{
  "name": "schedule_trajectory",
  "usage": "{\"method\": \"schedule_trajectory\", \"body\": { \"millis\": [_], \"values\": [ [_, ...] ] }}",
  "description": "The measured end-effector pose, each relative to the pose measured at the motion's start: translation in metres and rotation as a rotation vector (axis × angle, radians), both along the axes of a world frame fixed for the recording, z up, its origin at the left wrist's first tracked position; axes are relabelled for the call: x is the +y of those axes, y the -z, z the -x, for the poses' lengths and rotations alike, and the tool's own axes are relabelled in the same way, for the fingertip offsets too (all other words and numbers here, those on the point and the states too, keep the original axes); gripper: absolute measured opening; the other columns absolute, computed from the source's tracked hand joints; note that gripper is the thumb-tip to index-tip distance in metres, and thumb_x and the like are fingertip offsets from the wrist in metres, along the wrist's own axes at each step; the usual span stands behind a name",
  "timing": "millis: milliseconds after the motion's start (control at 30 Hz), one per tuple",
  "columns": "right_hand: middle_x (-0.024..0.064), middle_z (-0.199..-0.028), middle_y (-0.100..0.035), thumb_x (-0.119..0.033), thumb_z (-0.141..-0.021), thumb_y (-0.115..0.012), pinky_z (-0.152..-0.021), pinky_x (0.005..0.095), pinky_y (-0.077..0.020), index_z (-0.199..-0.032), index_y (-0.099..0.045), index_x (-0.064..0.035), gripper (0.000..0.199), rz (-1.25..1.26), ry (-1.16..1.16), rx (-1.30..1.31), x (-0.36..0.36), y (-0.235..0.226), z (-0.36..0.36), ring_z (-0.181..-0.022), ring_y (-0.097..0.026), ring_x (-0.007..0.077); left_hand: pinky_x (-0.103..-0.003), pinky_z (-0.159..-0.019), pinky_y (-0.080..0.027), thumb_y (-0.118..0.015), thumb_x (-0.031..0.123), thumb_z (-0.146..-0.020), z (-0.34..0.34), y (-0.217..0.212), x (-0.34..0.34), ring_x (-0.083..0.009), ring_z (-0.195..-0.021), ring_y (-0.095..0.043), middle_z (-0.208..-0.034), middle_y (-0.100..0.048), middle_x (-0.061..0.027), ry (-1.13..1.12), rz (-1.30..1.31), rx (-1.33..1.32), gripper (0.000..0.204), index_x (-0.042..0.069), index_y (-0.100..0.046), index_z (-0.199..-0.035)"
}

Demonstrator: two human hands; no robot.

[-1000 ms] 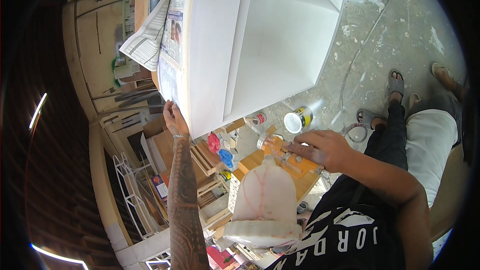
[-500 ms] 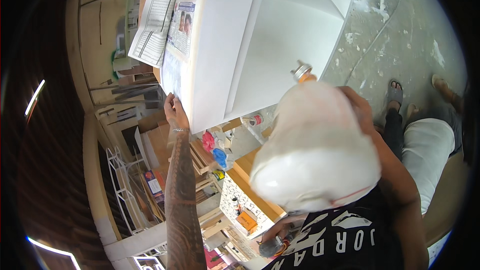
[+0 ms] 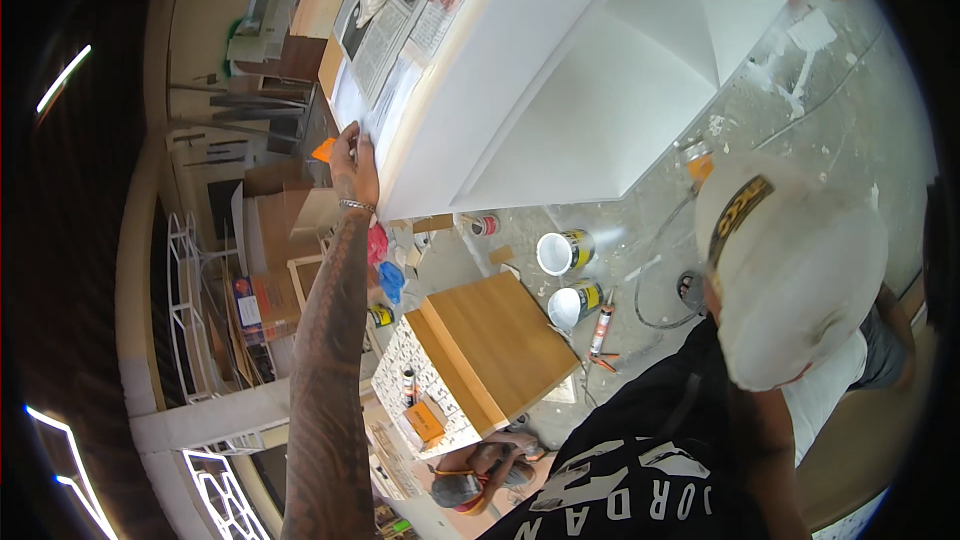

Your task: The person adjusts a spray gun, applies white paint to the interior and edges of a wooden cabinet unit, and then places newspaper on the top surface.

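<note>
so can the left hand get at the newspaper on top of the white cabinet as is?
Probably yes. The left hand already rests on the white cabinet at its top corner, and the newspaper lies just beyond the fingertips with nothing between.

So the white cloth cap [image 3: 790,280] was hanging down low at 6 o'clock a second ago, pinched in the right hand. Half a second back it swung up big in the middle, and now it sits at 3 o'clock, hiding that hand completely. The two open white paint tins [image 3: 563,252] slid from 1 o'clock toward centre.
</note>
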State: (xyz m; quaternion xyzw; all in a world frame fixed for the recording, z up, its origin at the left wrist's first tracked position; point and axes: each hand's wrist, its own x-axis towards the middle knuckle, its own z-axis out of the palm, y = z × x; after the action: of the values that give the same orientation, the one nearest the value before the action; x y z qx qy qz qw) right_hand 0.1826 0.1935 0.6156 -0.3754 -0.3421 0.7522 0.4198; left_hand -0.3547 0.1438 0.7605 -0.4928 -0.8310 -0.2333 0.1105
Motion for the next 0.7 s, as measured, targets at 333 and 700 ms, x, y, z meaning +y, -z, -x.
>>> {"method": "schedule_trajectory", "body": {
  "millis": [333,700],
  "values": [
    [0.0088,-0.1,-0.069,-0.014,-0.096,-0.06,-0.074,0.0261,-0.0525,-0.117,-0.062,0.0005,0.026,-0.009,-0.294,0.04,-0.026,-0.009,0.032,-0.089,-0.065,0.0108,-0.038,-0.095,-0.045,-0.059,0.026,-0.092,0.007,-0.001,-0.003,-0.0298,-0.109,-0.059,-0.117,-0.062,-0.0196,-0.017,0.024,0.006,0.04,0.0,-0.06,-0.123],
    [0.0151,-0.1,-0.067,-0.006,-0.082,-0.07,-0.068,0.0299,-0.0559,-0.122,-0.062,-0.0034,0.041,-0.834,-0.416,-0.092,-0.05,0.015,0.073,-0.082,-0.069,0.0245,-0.039,-0.097,-0.045,-0.058,0.026,-0.093,0.012,0.002,-0.01,-0.03,-0.109,-0.058,-0.117,-0.061,-0.019,-0.011,0.003,0.022,0.04,0.001,-0.06,-0.124]
  ]
}}
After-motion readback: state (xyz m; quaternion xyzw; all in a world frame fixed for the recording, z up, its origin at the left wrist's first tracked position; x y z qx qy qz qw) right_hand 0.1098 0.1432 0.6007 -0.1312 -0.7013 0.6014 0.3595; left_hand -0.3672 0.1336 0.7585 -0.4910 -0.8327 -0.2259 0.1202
